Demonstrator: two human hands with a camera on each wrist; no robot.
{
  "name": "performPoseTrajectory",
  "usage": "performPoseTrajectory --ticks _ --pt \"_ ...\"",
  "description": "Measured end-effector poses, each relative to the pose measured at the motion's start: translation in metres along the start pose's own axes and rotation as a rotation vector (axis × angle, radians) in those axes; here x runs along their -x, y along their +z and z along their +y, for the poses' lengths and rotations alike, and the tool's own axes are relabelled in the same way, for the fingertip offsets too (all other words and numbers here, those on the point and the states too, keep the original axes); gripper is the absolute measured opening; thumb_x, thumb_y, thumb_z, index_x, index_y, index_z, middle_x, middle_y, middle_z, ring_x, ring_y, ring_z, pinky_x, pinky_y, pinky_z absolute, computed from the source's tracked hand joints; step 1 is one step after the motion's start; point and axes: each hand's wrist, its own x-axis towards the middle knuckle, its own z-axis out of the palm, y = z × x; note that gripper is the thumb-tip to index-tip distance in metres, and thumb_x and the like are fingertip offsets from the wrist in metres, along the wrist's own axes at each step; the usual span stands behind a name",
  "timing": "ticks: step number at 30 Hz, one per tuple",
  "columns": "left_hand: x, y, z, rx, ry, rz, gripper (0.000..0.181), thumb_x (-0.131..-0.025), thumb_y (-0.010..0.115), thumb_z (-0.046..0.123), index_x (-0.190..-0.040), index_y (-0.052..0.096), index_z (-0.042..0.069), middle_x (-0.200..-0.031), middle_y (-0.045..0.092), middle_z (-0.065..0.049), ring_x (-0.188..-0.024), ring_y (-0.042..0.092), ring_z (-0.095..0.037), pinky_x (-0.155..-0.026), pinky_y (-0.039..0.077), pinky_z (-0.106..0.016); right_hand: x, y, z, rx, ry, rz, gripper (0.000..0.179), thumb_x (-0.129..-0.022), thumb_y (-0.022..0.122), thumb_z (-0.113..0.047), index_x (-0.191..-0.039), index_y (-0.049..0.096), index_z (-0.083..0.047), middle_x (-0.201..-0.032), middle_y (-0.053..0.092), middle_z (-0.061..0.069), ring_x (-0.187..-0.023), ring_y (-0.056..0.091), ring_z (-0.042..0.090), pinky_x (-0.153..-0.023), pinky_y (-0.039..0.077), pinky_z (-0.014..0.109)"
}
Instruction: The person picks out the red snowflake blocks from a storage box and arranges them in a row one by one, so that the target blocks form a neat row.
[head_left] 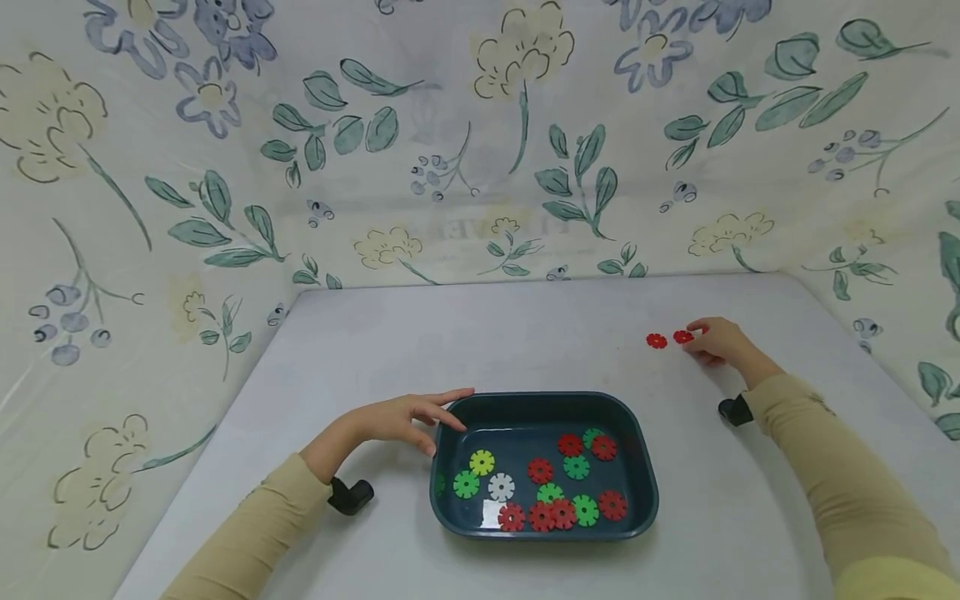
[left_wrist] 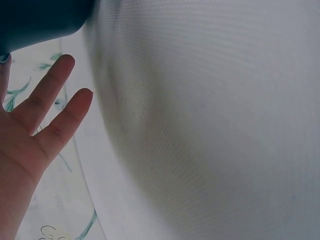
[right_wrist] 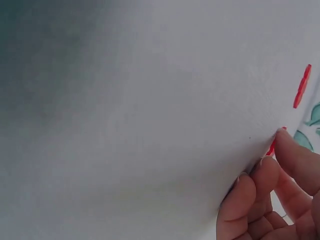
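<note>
My right hand (head_left: 716,340) pinches a red notched disc (head_left: 682,337) by its edges at the right rear of the white table. In the right wrist view, its thumb and finger close around that disc (right_wrist: 272,146), partly hiding it. A second red disc (head_left: 656,341) lies flat just to the left. Another bit of red shows between the fingers in the head view. My left hand (head_left: 397,419) rests with extended fingers at the left rim of a dark blue tray (head_left: 442,508). In the left wrist view, the left hand (left_wrist: 30,135) has its fingers spread beside the tray wall.
Inside the tray lie several notched discs: red (head_left: 539,471), green (head_left: 466,484), one yellow (head_left: 482,462) and one white (head_left: 501,487). Some overlap. A floral cloth (head_left: 450,167) hangs behind and at the sides of the white table (head_left: 420,342).
</note>
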Motion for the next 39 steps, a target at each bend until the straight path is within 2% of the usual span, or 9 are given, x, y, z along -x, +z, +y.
performPoseTrajectory --ticks 13,18,22,27,31,35,39 --pt "0.000 0.000 0.003 0.022 -0.004 0.001 0.053 -0.081 0.068 0.033 -0.122 0.057 0.002 -0.152 0.016 -0.013 -0.138 0.014 -0.036 -0.095 0.032 -0.057 0.000 0.004 -0.005 0.065 0.024 0.024 0.049 -0.089 0.054 -0.017 -0.128 0.037 0.007 -0.098 0.047 0.022 -0.061 0.050 0.015 -0.057 0.047 0.024" --pt "0.000 0.000 0.003 0.027 -0.003 -0.003 0.051 -0.081 0.067 0.031 -0.122 0.057 0.002 -0.152 0.015 -0.013 -0.138 0.014 -0.036 -0.095 0.032 -0.057 0.001 0.001 -0.005 0.025 0.006 0.026 0.051 -0.090 0.053 -0.019 -0.130 0.036 0.008 -0.093 0.050 0.018 -0.064 0.051 0.015 -0.059 0.047 0.025" --pt "0.000 0.001 0.002 0.009 0.001 -0.012 0.050 -0.082 0.067 0.031 -0.123 0.057 0.004 -0.153 0.015 -0.012 -0.138 0.015 -0.036 -0.095 0.033 -0.056 0.009 -0.011 -0.011 -0.015 -0.042 0.072 0.053 -0.092 0.050 -0.021 -0.132 0.033 0.008 -0.092 0.055 0.021 -0.064 0.051 0.016 -0.060 0.048 0.025" --pt "0.001 0.000 0.002 0.008 -0.007 -0.006 0.050 -0.082 0.067 0.032 -0.123 0.056 0.004 -0.153 0.015 -0.012 -0.138 0.015 -0.035 -0.096 0.032 -0.056 0.029 -0.029 -0.040 0.027 -0.152 0.125 0.057 -0.093 0.051 -0.027 -0.135 0.032 0.006 -0.107 0.054 0.031 -0.065 0.055 0.020 -0.067 0.050 0.031" --pt "0.001 0.000 0.002 0.010 0.006 -0.001 0.050 -0.083 0.065 0.033 -0.124 0.056 0.006 -0.153 0.015 -0.007 -0.138 0.015 -0.033 -0.095 0.032 -0.058 0.053 -0.034 -0.072 0.046 -0.236 0.144 0.058 -0.092 0.052 -0.032 -0.136 0.035 0.001 -0.109 0.054 0.030 -0.070 0.055 0.022 -0.066 0.049 0.029" --pt "0.001 0.000 0.001 -0.017 0.035 -0.002 0.047 -0.084 0.064 0.033 -0.124 0.056 0.009 -0.154 0.015 -0.005 -0.138 0.016 -0.032 -0.094 0.033 -0.059 0.079 -0.028 -0.104 0.065 -0.329 0.128 0.055 -0.092 0.054 -0.032 -0.136 0.038 -0.004 -0.104 0.057 0.024 -0.071 0.056 0.022 -0.063 0.048 0.027" --pt "0.000 0.001 0.002 0.007 0.009 -0.001 0.050 -0.082 0.066 0.033 -0.123 0.056 0.006 -0.153 0.015 -0.009 -0.138 0.015 -0.035 -0.095 0.032 -0.058 0.099 -0.011 -0.130 0.090 -0.442 0.083 0.050 -0.091 0.057 -0.027 -0.133 0.043 -0.005 -0.101 0.060 0.020 -0.069 0.057 0.020 -0.062 0.048 0.028"
